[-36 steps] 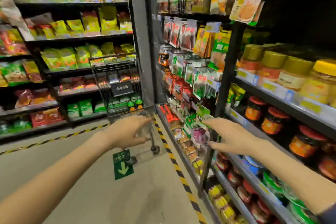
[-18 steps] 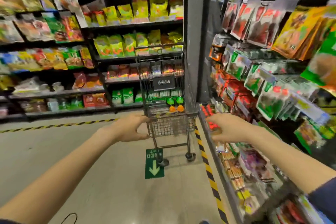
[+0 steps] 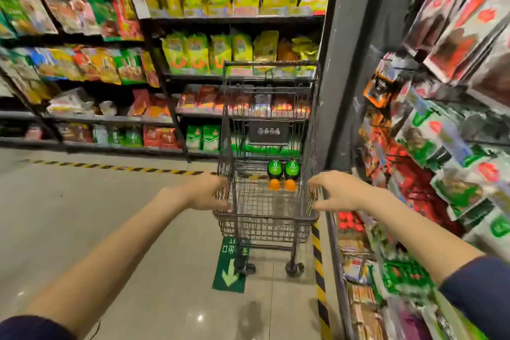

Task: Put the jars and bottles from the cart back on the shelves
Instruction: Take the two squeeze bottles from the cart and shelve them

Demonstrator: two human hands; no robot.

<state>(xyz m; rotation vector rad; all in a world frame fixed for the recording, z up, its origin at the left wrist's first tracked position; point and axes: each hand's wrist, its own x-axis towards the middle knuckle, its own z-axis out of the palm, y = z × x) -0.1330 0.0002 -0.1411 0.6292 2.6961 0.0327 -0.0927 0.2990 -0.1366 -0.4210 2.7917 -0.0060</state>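
Observation:
A dark wire shopping cart (image 3: 265, 218) stands straight ahead in the aisle. In its basket lie two bottles (image 3: 283, 174) with green labels and orange caps, side by side at the far end. My left hand (image 3: 207, 192) is at the cart's left rim, fingers spread, holding nothing. My right hand (image 3: 335, 192) hovers at the cart's right rim, fingers apart and empty. Whether either hand touches the wire is unclear.
Shelves of snack bags (image 3: 220, 50) fill the far wall behind the cart. A rack of hanging packets (image 3: 441, 132) runs close along the right. A dark pillar (image 3: 339, 63) rises beside the cart. Yellow-black floor tape (image 3: 320, 270) and a green arrow sticker (image 3: 229, 268) mark the floor.
The view has swung left, away from the jar shelves, and closed in on the cart. Both hands have moved forward to the cart's sides.

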